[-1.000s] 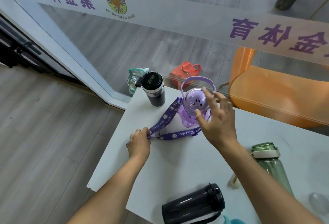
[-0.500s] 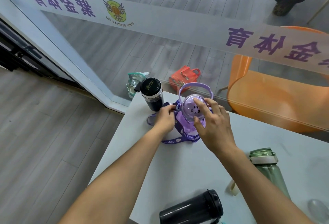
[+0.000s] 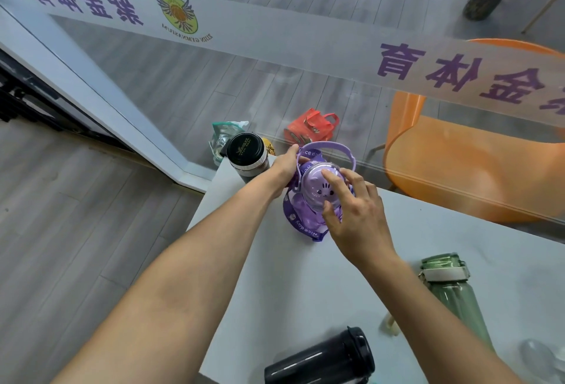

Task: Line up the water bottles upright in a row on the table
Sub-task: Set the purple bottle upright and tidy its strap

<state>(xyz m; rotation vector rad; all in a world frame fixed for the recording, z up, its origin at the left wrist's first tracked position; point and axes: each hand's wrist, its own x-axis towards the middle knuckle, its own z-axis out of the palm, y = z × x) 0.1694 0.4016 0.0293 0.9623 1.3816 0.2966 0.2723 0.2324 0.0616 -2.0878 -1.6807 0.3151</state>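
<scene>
A purple bottle [image 3: 316,186] with a cat-face dome lid and raised carry handle stands upright at the far left of the white table [image 3: 305,286]. My right hand [image 3: 354,212] grips its lid and near side. My left hand [image 3: 286,168] holds its purple strap [image 3: 301,224] bunched against the bottle's left side. A black flask [image 3: 246,154] stands upright just left of it at the table corner. A dark bottle [image 3: 321,359] lies on its side at the near edge. A green bottle [image 3: 455,295] lies on its side at the right.
A glass wall with a lettered white band runs just behind the table. Behind it are an orange chair [image 3: 464,169], a red bag [image 3: 308,127] and a clear bag [image 3: 223,139] on the floor. The table's left edge drops to grey wood flooring.
My left hand has gathered the strap from the tabletop and brought it up against the purple bottle's left side. My right hand has stayed on the lid.
</scene>
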